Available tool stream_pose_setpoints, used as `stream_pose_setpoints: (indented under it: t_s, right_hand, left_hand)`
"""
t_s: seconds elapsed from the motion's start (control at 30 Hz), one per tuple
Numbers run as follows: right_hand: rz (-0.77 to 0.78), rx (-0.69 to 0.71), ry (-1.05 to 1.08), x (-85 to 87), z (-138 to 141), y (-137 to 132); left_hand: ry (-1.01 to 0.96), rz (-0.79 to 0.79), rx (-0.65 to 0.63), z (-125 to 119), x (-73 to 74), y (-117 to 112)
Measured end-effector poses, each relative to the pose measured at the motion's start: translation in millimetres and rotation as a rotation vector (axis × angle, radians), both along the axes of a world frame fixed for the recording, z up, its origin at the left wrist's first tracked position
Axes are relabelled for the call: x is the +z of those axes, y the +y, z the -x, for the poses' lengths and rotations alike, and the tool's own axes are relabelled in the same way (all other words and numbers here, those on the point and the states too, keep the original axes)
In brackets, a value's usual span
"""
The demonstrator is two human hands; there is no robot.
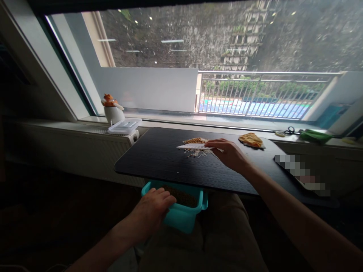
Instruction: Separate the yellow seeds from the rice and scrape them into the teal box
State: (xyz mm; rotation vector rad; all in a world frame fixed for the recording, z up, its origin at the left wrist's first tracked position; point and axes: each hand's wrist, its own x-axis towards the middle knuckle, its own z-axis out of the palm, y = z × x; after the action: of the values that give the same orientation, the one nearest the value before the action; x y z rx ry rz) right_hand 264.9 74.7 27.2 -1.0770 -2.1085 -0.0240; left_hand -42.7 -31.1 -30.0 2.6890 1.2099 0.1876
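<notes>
My right hand (227, 153) rests on the black table (159, 158), its fingers pinched on a thin white card (193, 146). The card lies against a small pile of mixed brown and white grains (195, 148). My left hand (154, 209) grips the near left rim of a teal plastic bin (185, 217) held on my lap under the table's front edge. Brown grains fill the bin's inside.
A clear lidded box (124, 125) and a white and orange figurine (111, 107) stand on the sill at left. A crumpled orange-yellow wrapper (251, 139) lies at the table's back right. Scissors (289, 131) and a green object (313, 135) sit on the right sill.
</notes>
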Motion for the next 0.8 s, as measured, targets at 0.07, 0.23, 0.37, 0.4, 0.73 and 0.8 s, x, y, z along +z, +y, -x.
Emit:
stream_pose_setpoints:
  t_s: [0.07,0.23,0.37,0.4,0.73,0.8]
  right_hand:
    - [-0.01,-0.016,-0.056,-3.9,8,6]
    - [-0.024,-0.027,-0.231,-8.6,46,34]
    - [-0.002,0.026,-0.308,-8.6,66,49]
    - [0.003,0.041,-0.327,-8.0,66,50]
    - [-0.034,0.156,-0.461,2.6,41,5]
    - [-0.059,0.165,-0.452,4.5,38,-2]
  left_hand:
    - [-0.005,0.005,-0.011,0,1.5,0]
    - [-0.027,0.01,-0.021,-4,1.7,4]
    - [-0.05,0.024,-0.026,-6,1.3,6]
    - [-0.054,0.026,-0.026,-7,1.4,5]
    - [-0.066,0.02,-0.001,-9,-0.5,7]
    - [-0.059,0.017,-0.004,-10,-0.3,7]
